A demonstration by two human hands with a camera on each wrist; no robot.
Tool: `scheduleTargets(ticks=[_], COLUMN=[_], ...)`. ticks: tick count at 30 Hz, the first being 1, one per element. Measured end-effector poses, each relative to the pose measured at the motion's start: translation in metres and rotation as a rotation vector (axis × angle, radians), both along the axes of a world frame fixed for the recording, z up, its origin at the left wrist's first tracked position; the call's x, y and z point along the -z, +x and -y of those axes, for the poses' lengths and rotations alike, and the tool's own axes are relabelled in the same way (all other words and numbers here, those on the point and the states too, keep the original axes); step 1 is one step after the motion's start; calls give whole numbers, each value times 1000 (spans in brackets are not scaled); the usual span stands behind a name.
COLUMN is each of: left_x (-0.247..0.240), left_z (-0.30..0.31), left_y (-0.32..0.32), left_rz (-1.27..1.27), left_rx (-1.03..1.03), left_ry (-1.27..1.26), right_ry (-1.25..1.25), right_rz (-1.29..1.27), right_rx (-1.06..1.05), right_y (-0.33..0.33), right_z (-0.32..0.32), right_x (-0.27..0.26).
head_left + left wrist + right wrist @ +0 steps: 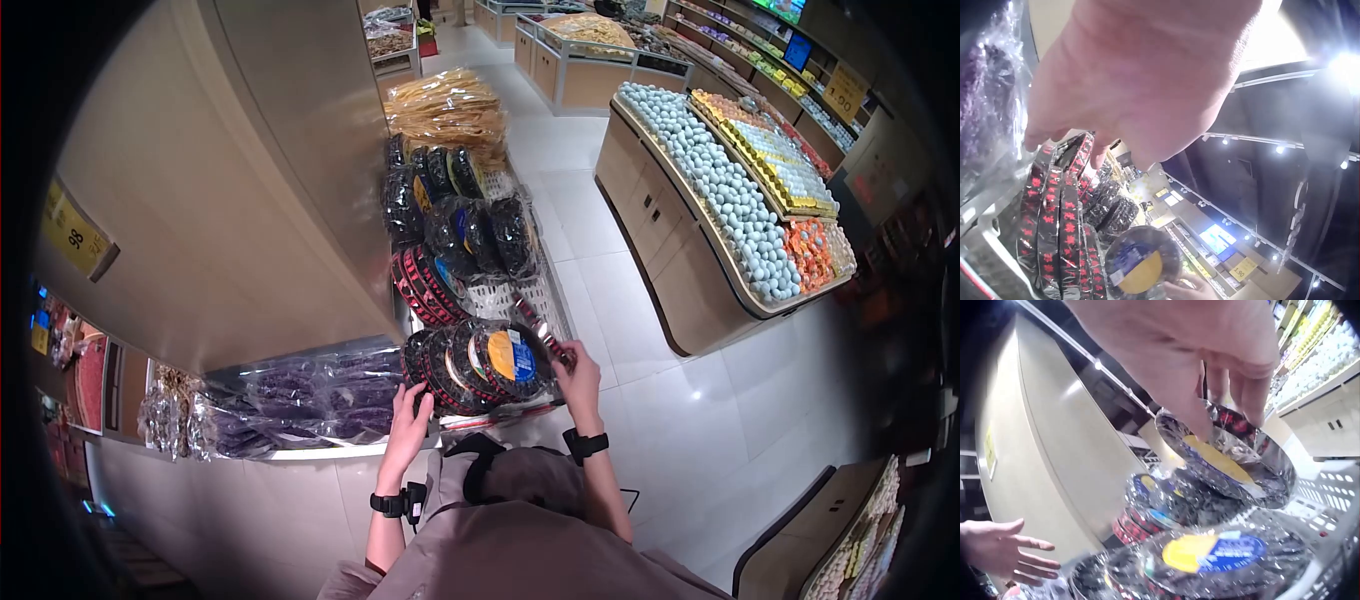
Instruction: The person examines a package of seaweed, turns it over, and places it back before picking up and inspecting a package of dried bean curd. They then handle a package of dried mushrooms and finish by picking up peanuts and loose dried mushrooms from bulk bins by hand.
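Where the near row of round wrapped packs (465, 365) ends on the left, I have the left hand (407, 422) with fingers loosely extended, gripping nothing; whether it touches the row I can't tell. Right of the row, I have the right hand (580, 378) pinching one tilted pack (1225, 459) by its edge, near a white perforated basket (492, 300). Farther lie more black packs (470, 235), then yellow sticks (450, 108).

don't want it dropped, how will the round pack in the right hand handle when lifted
The round pack is probably slippery, given its glossy film. It seems fairly stiff: gripped at one side by the right hand, it shows no sag. Being round, it might roll on edge.
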State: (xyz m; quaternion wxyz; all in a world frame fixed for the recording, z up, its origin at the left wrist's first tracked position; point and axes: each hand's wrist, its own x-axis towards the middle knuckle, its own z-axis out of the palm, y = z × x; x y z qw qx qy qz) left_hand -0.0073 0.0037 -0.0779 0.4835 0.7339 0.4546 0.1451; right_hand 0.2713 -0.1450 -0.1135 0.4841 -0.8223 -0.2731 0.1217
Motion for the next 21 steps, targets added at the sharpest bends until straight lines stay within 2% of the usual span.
scheduleTargets(ticks=[4,7,11,17,21], left_x=[12,11,15,11,6], left_z=[3,5,1,6,7], left_y=[2,4,1,11,21], left_rz=[18,41,27,63,35], left_rx=[43,9,28,-2,23], left_ry=[-30,-27,-10,136,195], right_ry=[-49,-166,-89,-123,-193], right_rz=[97,140,126,155,67], right_rx=[-164,-444,-458,-449,-462], right_y=[-10,-10,-14,-13,-11], right_z=[2,6,5,4,1], right_x=[33,44,46,37,30])
